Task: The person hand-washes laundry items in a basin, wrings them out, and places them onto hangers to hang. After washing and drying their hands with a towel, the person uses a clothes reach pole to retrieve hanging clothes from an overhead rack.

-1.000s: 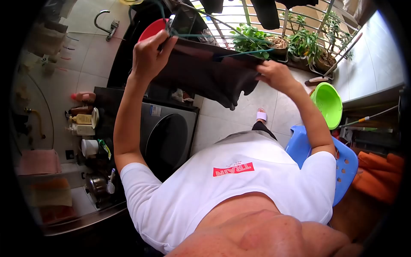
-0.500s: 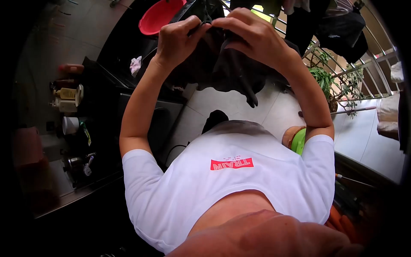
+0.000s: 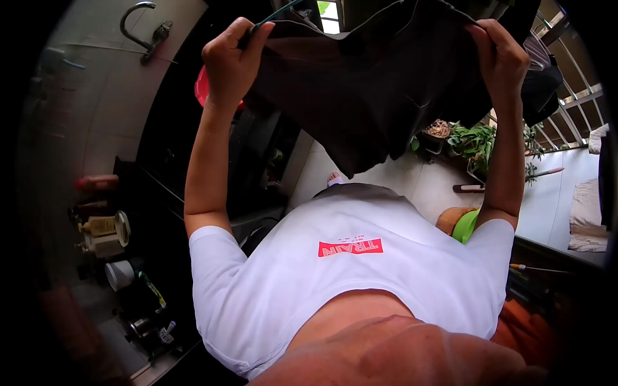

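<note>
Your garment (image 3: 367, 83) reads near-black, brownish towards your left, with a thin grey line along the upper edge; your hanger (image 3: 282, 9) is teal. Your shirt (image 3: 354, 276) is white with a red block (image 3: 351, 248) carrying pale lettering. Around you: red basin (image 3: 201, 87), lime-green tub (image 3: 465, 226), orange cloth (image 3: 523, 331), green foliage (image 3: 475, 147), pale grey floor (image 3: 409, 183).

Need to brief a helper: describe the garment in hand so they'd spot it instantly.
From the white T-shirt, look forward to the left hand and right hand. Both grip the dark garment, spread between them unlike the black cloth near the railing.
</note>
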Tool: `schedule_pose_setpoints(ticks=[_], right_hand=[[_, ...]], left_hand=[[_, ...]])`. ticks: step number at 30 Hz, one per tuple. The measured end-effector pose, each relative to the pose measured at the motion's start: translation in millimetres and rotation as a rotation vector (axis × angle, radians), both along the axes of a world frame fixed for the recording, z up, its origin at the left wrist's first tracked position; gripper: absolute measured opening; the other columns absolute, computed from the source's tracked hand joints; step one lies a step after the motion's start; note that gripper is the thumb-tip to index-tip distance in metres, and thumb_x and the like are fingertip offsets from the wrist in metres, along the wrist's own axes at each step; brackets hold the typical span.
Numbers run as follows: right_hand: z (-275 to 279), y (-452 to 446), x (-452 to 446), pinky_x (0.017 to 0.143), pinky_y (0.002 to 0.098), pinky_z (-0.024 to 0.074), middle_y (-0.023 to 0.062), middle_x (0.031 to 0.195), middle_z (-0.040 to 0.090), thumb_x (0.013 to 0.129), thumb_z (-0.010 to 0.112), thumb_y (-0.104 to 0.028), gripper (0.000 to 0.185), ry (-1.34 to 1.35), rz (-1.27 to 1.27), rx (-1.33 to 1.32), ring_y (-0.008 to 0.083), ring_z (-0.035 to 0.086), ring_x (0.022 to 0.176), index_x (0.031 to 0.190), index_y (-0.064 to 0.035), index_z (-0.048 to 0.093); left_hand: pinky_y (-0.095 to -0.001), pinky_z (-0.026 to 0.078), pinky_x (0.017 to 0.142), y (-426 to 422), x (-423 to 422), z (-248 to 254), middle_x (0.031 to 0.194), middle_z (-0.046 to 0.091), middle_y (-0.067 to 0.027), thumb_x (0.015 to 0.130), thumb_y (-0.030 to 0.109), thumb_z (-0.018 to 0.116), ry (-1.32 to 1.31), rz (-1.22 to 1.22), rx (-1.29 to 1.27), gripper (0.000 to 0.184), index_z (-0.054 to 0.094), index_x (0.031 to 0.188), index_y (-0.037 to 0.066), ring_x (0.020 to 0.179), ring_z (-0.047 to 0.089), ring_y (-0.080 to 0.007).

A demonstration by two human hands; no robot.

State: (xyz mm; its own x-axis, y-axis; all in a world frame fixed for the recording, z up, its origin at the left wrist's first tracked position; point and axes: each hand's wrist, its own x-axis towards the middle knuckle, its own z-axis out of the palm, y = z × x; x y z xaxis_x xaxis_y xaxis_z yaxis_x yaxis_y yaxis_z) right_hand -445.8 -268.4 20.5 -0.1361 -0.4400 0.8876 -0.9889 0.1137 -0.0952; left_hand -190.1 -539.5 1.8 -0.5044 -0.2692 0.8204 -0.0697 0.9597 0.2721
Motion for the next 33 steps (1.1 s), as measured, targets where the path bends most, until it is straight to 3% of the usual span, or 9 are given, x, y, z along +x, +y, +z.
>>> schedule_pose_setpoints(ticks=[5,6,9,10,13,17,22,28,33], right_hand=[[-0.5,-12.6,-6.3,0.054,0.0201,0.0440,0.0000,0.072,0.065,0.077,0.074,-0.021,0.018,-0.114,-0.054,-0.099,0.0054,0.058,0.059,0.088,-0.0074,0.068],[12.3,-14.2,12.1,0.055,0.0340,0.0461,0.0067,0.076,0.068,0.084,0.064,-0.013,0.007,-0.309,-0.037,-0.050,0.0239,0.066,0.066,0.080,-0.0074,0.065],[4.7,-19.5,-21.5,0.054,0.0341,0.0445,0.0085,0.068,0.065,0.082,0.064,-0.011,0.004,-0.347,-0.021,-0.113,0.0259,0.063,0.060,0.081,-0.0063,0.064],[-3.4,-18.0,-43.5,0.057,0.0187,0.0439,-0.0021,0.074,0.066,0.077,0.074,-0.021,0.020,-0.143,0.002,-0.129,0.0030,0.058,0.065,0.091,-0.0081,0.069],[-0.9,-14.4,-68.5,0.060,0.0191,0.0446,-0.0019,0.078,0.067,0.077,0.074,-0.024,0.023,-0.383,0.123,-0.004,0.0041,0.058,0.068,0.093,-0.0081,0.070],[28.0,-35.9,-43.4,0.063,0.0255,0.0508,0.0063,0.090,0.068,0.082,0.067,-0.019,0.026,-0.150,0.029,0.105,0.0169,0.066,0.074,0.106,-0.0095,0.062],[65.0,-51.8,-61.0,0.058,0.0295,0.0508,0.0082,0.080,0.064,0.079,0.066,-0.004,0.017,0.204,0.018,-0.133,0.0217,0.065,0.068,0.095,-0.0067,0.059],[-2.0,-81.7,-87.9,0.046,0.0325,0.0457,0.0062,0.063,0.056,0.078,0.069,-0.011,0.019,0.182,0.095,0.142,0.0232,0.059,0.054,0.092,-0.0066,0.058],[99.6,-90.3,-101.7,0.049,0.0320,0.0484,0.0069,0.069,0.061,0.082,0.065,-0.016,0.014,0.331,0.031,-0.192,0.0229,0.062,0.058,0.095,-0.0124,0.061]], left_hand=[[-0.0214,0.034,0.047,-21.4,-32.1,28.4,0.052,0.044,0.0004,0.079,0.020,0.074,-0.104,-0.013,-0.032,0.024,0.058,0.070,0.003,0.051,0.037,-0.0040],[-0.0214,0.034,0.047,-26.4,-37.7,30.0,0.052,0.044,0.0004,0.079,0.020,0.074,-0.103,-0.031,-0.037,0.024,0.058,0.070,0.003,0.051,0.037,-0.0040],[-0.0218,0.040,0.052,-43.3,-55.3,41.1,0.057,0.053,-0.0011,0.080,0.016,0.072,-0.008,-0.047,0.008,0.016,0.063,0.075,0.004,0.054,0.045,-0.0051],[-0.0222,0.042,0.056,-50.6,-60.6,44.0,0.063,0.058,-0.0021,0.081,0.014,0.070,0.102,-0.069,-0.026,0.011,0.065,0.079,0.004,0.058,0.050,-0.0058],[-0.0236,0.047,0.063,-59.4,-64.2,50.3,0.081,0.068,-0.0043,0.083,0.011,0.067,0.171,-0.053,-0.085,0.008,0.069,0.087,0.005,0.070,0.061,-0.0076],[-0.0239,0.047,0.061,-58.3,-73.0,69.8,0.079,0.066,-0.0041,0.082,0.010,0.067,0.276,0.076,-0.262,0.008,0.069,0.089,0.006,0.070,0.062,-0.0113],[-0.0252,0.048,0.059,-57.6,-76.1,103.9,0.079,0.065,-0.0064,0.082,0.006,0.066,0.402,0.139,-0.507,0.007,0.066,0.089,0.006,0.067,0.063,-0.0171],[-0.0292,0.047,0.062,-98.9,-99.1,-0.8,0.072,0.059,-0.0135,0.083,0.002,0.062,0.240,0.029,-0.063,0.004,0.059,0.082,0.001,0.066,0.060,-0.0265],[-0.0308,0.045,0.077,-108.6,-117.0,65.4,0.088,0.064,-0.0083,0.085,0.020,0.066,0.415,0.061,-0.034,0.025,0.063,0.103,0.002,0.084,0.059,-0.0174]])
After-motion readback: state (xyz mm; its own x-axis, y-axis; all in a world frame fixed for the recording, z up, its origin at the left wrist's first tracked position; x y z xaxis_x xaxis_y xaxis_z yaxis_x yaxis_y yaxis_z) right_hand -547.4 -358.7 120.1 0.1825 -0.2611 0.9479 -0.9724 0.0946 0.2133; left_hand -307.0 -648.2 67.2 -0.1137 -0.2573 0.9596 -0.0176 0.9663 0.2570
